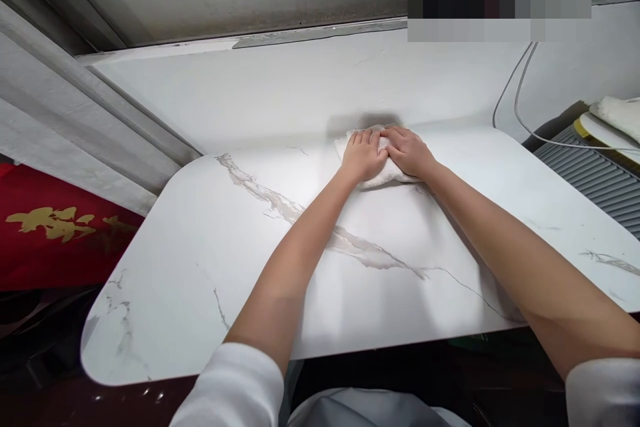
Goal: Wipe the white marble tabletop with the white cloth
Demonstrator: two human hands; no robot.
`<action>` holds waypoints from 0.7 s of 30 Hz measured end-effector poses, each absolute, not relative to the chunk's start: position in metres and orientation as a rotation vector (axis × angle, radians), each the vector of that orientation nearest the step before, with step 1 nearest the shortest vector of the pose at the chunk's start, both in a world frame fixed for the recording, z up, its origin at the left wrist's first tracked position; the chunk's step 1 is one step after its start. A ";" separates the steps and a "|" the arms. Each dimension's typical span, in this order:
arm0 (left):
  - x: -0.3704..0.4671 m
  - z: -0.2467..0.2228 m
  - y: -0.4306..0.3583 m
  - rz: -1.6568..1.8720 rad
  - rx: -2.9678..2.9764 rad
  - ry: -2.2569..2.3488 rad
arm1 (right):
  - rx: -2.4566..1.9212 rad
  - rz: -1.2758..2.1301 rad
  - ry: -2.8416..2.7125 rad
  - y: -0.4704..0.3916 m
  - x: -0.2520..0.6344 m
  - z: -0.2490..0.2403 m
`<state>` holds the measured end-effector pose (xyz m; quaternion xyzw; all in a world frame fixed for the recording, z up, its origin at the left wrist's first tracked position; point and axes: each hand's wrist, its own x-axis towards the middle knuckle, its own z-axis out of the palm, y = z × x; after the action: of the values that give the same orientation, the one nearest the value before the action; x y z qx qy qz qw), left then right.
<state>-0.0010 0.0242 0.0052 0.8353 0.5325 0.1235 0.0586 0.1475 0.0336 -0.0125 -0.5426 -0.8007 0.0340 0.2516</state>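
Observation:
A folded white cloth [384,179] lies flat near the back edge of a white marble-patterned tabletop [330,307]. Pressing down on its left part is my left hand [365,155], fingers together and curled over the cloth. My right hand [410,152] grips the right part, its fingers pointing left and touching the left hand. Both arms reach forward across the table. Much of the cloth's middle is covered by the hands; its left edge and near edge show.
Behind the table stands a white wall [280,90] below a metal-framed window. A grey ribbed surface [595,167], thin cables [517,97] and another white cloth [620,117] are at right. Red fabric with gold lettering [60,233] hangs at left beside pale panels.

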 end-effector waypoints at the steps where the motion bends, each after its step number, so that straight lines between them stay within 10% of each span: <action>1: 0.000 0.005 0.027 0.388 2.528 1.627 | -1.477 0.095 -2.184 0.038 0.149 -0.012; 21: 0.018 0.008 0.008 0.311 2.593 1.721 | -1.553 0.004 -2.263 0.026 0.160 -0.014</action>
<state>0.0177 0.0084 0.0080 0.8291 0.5501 0.0993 0.0071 0.1602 0.0256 -0.0144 -0.5547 -0.8084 0.0014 0.1971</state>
